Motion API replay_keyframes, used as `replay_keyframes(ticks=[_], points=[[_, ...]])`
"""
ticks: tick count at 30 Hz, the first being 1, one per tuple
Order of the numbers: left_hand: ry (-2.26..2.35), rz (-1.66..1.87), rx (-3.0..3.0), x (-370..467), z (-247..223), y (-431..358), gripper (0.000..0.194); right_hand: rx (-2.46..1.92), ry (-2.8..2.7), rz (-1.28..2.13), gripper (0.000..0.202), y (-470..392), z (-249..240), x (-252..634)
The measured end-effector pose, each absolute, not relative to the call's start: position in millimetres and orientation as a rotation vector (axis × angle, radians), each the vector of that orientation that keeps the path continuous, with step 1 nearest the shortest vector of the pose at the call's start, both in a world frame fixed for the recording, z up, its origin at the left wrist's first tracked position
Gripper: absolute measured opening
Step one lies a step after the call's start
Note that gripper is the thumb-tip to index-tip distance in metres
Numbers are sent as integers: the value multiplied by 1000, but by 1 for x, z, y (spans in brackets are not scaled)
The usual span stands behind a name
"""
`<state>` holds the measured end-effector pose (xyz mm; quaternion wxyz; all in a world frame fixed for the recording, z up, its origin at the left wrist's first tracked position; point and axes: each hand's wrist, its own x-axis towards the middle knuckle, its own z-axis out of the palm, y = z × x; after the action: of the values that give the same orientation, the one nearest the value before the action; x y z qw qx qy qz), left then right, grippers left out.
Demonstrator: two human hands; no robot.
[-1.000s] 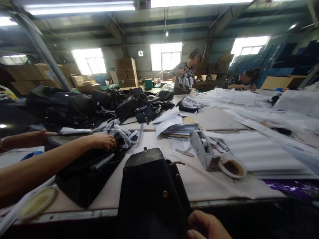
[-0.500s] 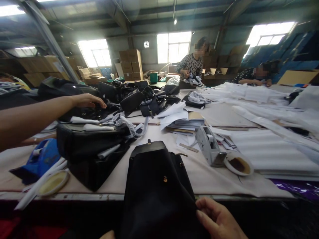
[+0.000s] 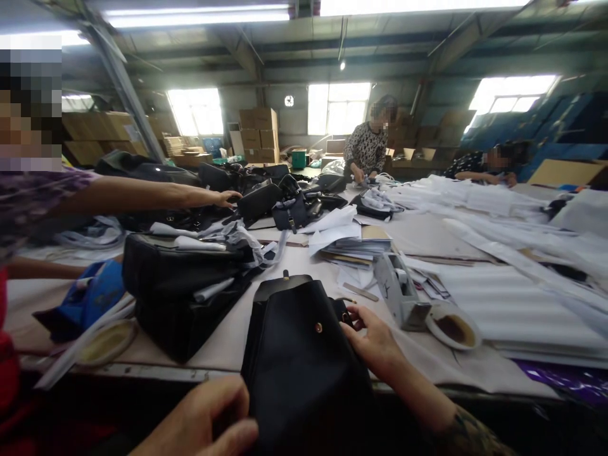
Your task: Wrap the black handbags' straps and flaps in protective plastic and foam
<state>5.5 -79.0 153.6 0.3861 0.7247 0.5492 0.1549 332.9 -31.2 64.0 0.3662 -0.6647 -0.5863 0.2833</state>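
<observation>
A black leather bag [image 3: 304, 373] with a brass-coloured stud on its front leans at the table's near edge, its top pointing away from me. My left hand [image 3: 204, 411] is curled at the bag's lower left edge, thumb toward the front; part of its grip is hidden. On the upper right side, my right hand [image 3: 375, 342] pinches the bag's edge beside a small metal fitting. Left of it stands a larger black bag [image 3: 175, 272] with white wrapping on top.
A blue tape dispenser [image 3: 90, 294] and a yellowish round dish [image 3: 107, 342] lie left. To the right are a grey tape dispenser [image 3: 396, 294], a dish of brown stuff [image 3: 453, 326] and white sheets [image 3: 522, 297]. A co-worker's arm [image 3: 156, 193] reaches across from the left toward piled black bags.
My right hand has moved up the bag's right side to the metal fitting. More of my left hand shows at the left edge. The co-worker's arm reaches farther right.
</observation>
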Motion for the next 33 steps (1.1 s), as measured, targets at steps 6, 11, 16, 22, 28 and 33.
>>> replay_keyframes(ticks=[6, 11, 16, 22, 28, 33], points=[[1459, 662, 1928, 32, 132, 1, 66, -1739, -1657, 374, 43, -35, 66, 327], [1389, 811, 1858, 58, 114, 29, 72, -1650, -1870, 168, 28, -32, 73, 323], [1387, 880, 1651, 58, 113, 43, 62, -1759, -2023, 140, 14, -19, 79, 316], [1253, 843, 1425, 36, 108, 57, 48, -1839, -2219, -81, 19, -6, 73, 314], [1242, 897, 1311, 24, 76, 72, 35, -1893, -2240, -65, 24, 0, 57, 318], [1272, 900, 1260, 24, 58, 83, 24, -1475, -2204, 78, 25, -12, 96, 299]])
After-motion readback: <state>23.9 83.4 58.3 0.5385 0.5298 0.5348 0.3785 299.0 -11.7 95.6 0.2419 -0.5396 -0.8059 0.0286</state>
